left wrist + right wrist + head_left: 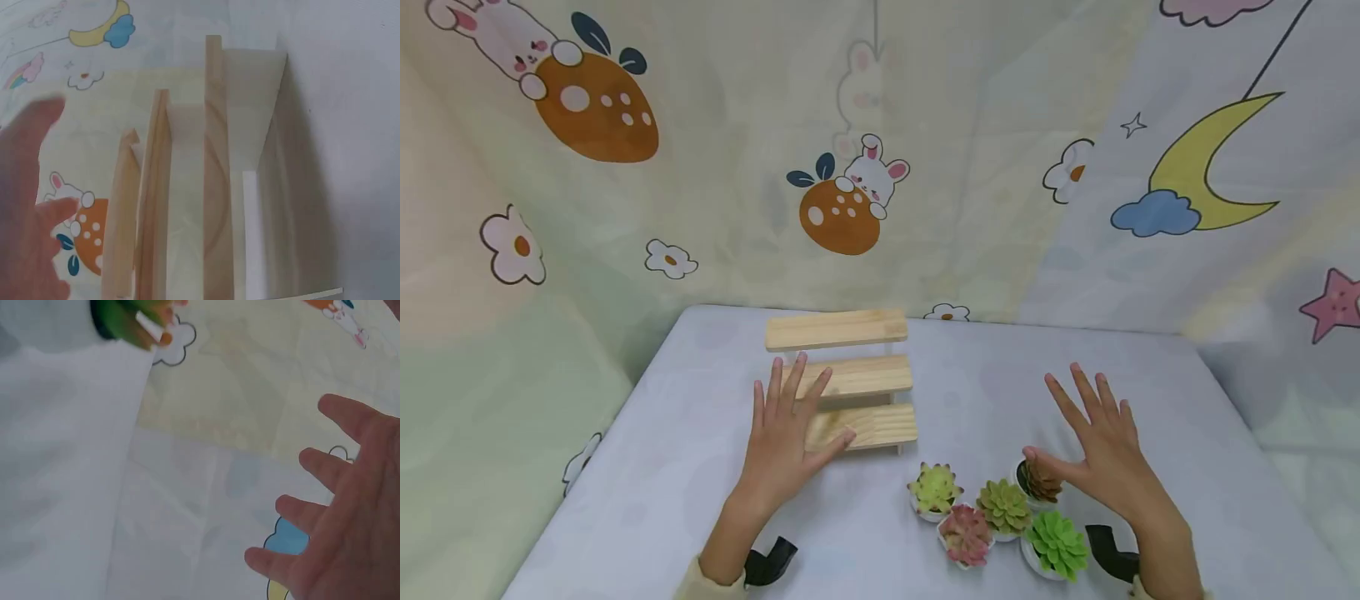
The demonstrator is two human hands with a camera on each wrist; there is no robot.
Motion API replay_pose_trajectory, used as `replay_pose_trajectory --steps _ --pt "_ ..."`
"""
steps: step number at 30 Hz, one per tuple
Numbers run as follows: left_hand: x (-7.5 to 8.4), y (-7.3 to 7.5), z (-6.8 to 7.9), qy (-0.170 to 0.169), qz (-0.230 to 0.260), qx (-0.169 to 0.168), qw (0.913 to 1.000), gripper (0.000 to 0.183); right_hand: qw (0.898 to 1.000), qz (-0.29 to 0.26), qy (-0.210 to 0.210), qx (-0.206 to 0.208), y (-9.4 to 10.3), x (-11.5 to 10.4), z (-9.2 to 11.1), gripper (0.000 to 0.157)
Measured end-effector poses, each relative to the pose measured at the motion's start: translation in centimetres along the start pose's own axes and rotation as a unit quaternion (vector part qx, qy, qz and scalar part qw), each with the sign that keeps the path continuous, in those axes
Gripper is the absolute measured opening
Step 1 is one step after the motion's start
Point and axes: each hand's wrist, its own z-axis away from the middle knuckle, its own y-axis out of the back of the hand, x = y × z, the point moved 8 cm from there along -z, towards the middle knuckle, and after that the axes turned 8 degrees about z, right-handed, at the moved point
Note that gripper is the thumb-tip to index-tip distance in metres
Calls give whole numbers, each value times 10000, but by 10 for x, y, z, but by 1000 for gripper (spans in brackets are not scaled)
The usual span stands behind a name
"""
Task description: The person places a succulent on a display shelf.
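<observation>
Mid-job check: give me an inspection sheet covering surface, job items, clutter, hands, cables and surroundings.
Surface: white table.
Job items: three-board wooden shelf; five potted succulents grouped nearer the person, to its right.
Clutter: nothing seen.
Hands: left hand overlaps the shelf in the head view; right hand is by the succulents; both have fingers spread, holding nothing.
Cables: nothing seen.
Surroundings: cloth backdrop printed with rabbits, flowers, moon.

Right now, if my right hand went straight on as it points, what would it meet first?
Probably the patterned cloth backdrop; no object shows between it and your right hand, though depth is unclear.
</observation>
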Motion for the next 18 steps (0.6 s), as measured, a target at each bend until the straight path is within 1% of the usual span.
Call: replay_pose_trajectory --steps 1,3,4,6,9,11,12,14,16,18 --pt "-1 4 -1 44 165 150 9997 79 9998 -174 45 31 2 -2 1 98" --pt "-7 12 -3 238 576 436 9971 72 9982 -585 78 83 7 -6 4 94" --pt "-11 15 -4 383 791 545 9946 71 9967 -805 67 90 10 -7 7 93" --pt "-23 19 -3 758 1283 665 9866 71 9927 -1204 22 86 13 -10 14 91" --pt "-42 21 2 1396 2025 695 9668 75 9880 -1541 -112 48 15 -14 27 87" --pt "-54 21 8 1719 2375 687 9536 77 9865 -1628 -139 110 15 -17 34 87" --pt "-58 22 11 1825 2522 696 9477 78 9860 -1654 -147 144 14 -19 37 88" --pt "-67 21 16 2073 2751 683 9363 79 9867 -1600 -181 243 13 -21 43 90" --pt "-75 18 20 2348 3005 593 9225 79 9868 -1559 -304 309 12 -21 50 92" --pt "-81 13 24 2705 3261 423 9048 79 9870 -1465 -574 323 9 -18 58 92"
